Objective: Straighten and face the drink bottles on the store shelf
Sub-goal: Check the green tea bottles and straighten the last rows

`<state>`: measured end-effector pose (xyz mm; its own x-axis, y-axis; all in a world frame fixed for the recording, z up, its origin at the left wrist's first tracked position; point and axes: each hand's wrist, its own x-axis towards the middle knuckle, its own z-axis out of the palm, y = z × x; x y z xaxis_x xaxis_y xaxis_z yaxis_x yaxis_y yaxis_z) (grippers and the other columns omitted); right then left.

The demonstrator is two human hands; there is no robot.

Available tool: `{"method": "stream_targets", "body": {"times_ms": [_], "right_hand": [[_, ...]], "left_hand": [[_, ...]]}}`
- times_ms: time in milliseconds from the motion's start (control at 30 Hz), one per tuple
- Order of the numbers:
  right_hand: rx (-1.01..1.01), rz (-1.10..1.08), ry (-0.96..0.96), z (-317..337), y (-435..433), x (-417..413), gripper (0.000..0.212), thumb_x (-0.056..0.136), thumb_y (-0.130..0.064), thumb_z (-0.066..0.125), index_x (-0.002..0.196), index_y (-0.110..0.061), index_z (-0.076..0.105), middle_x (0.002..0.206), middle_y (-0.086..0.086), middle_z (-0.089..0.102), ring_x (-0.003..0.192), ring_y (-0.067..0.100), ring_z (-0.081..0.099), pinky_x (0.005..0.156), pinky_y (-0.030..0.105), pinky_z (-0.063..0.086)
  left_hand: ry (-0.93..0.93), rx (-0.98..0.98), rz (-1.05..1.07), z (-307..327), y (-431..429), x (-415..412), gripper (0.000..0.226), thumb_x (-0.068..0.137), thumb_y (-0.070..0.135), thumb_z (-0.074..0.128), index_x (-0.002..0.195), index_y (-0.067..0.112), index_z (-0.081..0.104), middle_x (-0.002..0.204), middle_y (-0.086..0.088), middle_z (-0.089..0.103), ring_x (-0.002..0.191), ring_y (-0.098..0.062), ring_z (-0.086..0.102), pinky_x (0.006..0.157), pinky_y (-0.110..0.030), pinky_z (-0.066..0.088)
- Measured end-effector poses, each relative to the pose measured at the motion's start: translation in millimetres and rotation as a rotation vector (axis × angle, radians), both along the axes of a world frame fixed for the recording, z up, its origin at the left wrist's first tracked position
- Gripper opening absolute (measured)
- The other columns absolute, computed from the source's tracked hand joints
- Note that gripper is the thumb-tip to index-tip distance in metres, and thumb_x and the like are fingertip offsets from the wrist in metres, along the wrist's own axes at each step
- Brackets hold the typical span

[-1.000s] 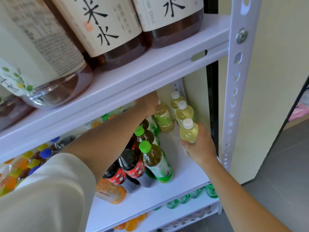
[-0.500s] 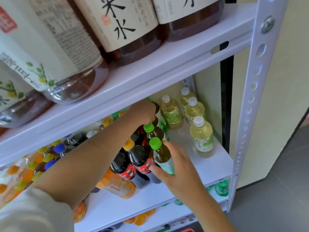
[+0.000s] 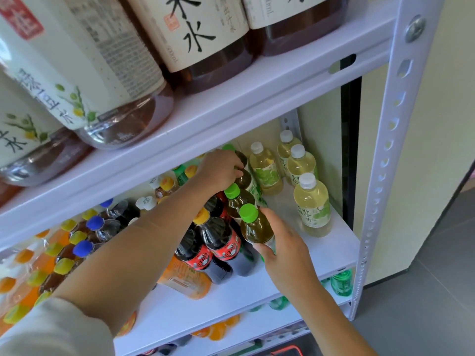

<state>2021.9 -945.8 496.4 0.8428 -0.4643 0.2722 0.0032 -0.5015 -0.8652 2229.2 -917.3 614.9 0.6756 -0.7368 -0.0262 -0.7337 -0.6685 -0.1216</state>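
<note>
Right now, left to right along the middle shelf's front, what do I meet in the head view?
Blue-capped bottles, orange bottle, red-labelled dark bottles, green-capped bottle in right hand, white-capped pale bottle, shelf upright.

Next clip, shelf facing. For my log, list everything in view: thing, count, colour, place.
Large bottles: at least four, amber with cream labels, top shelf.
Pale bottles: four, yellow-green with white caps, middle shelf, right.
Green-capped tea bottles: about four, dark amber, one row front to back.
Red-labelled bottles: two plainly seen, near black, left of that row.
Orange bottle: one, middle shelf front, under the left forearm.
Blue- and yellow-capped bottles: several, far left.
Green bottles: a few, shelf below.
Shelf unit: one, white metal.
Left hand: fingers curled over a rear tea bottle.
Right hand: grips the front tea bottle.
</note>
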Motion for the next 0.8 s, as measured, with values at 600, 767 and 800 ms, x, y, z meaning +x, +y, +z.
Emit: {"method": "stream_targets", "body": {"times_ms": [600, 767, 800], "right_hand": [[0.218, 0.279, 0.101, -6.9, -12.2, 10.2, 0.082, 0.086, -0.016, 0.069, 0.141, -0.053, 0.021, 0.140, -0.020, 0.047, 0.126, 0.001, 0.047, 0.106, 0.030, 0.043], [0.164, 0.291, 0.138, 0.6, -27.4, 3.0, 0.076, 0.080, -0.014, 0.066, 0.138, -0.048, 0.030, 0.133, -0.015, 0.051, 0.123, 0.007, 0.049, 0.100, 0.032, 0.047], [0.139, 0.191, 0.084, 3.8, -31.4, -0.9, 0.067, 0.079, -0.012, 0.066, 0.131, -0.045, 0.040, 0.122, -0.015, 0.055, 0.116, 0.008, 0.053, 0.092, 0.030, 0.049]], "left_hand": [[0.013, 0.053, -0.098, 8.8, 18.6, -40.4, 0.041, 0.087, 0.050, 0.067, 0.118, 0.024, 0.069, 0.079, 0.005, 0.060, 0.090, -0.021, 0.063, 0.071, -0.028, 0.038], [0.032, 0.078, -0.068, 10.7, 18.6, -42.4, 0.044, 0.085, 0.056, 0.066, 0.119, 0.027, 0.067, 0.089, 0.005, 0.061, 0.091, -0.019, 0.061, 0.074, -0.031, 0.045], [0.019, 0.070, -0.062, 10.6, 20.2, -43.1, 0.046, 0.085, 0.059, 0.063, 0.120, 0.029, 0.065, 0.091, 0.005, 0.059, 0.094, -0.020, 0.060, 0.076, -0.033, 0.048]]}}
